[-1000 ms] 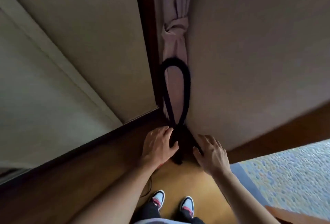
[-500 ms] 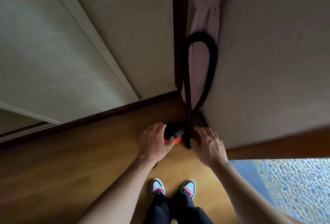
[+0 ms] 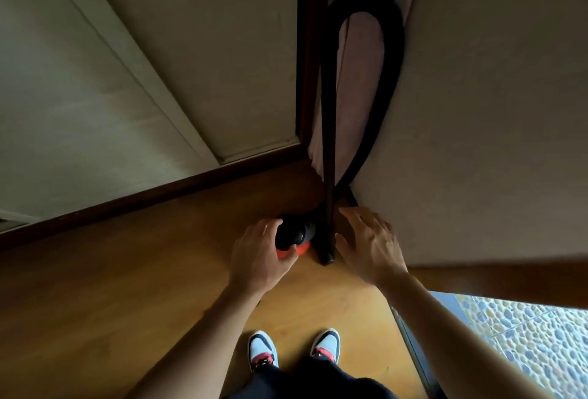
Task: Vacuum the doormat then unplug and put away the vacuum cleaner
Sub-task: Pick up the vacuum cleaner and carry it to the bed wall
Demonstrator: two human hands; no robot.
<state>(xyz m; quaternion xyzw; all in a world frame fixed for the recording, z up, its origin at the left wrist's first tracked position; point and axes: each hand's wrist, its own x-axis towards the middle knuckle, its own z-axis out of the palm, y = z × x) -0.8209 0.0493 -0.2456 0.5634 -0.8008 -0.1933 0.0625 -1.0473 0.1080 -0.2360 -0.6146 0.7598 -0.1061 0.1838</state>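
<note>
The vacuum cleaner's black and red body (image 3: 297,236) stands on the wooden floor in the corner. Its black wand (image 3: 327,150) stands upright against the corner, and the black hose (image 3: 386,80) loops up the wall and back down. My left hand (image 3: 259,255) rests on the left side of the body, fingers curved over it. My right hand (image 3: 370,245) hovers just right of the wand's foot with fingers spread, holding nothing. The doormat and the plug are out of sight.
A pink curtain (image 3: 359,86) hangs behind the hose beside a dark door frame (image 3: 307,64). Cream walls meet at the corner above a dark skirting board (image 3: 143,207). A pebble-patterned floor (image 3: 534,341) lies lower right. My shoes (image 3: 264,351) stand below.
The view has tilted down, so the hose loop and corner sit higher in frame. The vacuum's red and black body has come into sight under my left hand. My right hand stays beside the wand.
</note>
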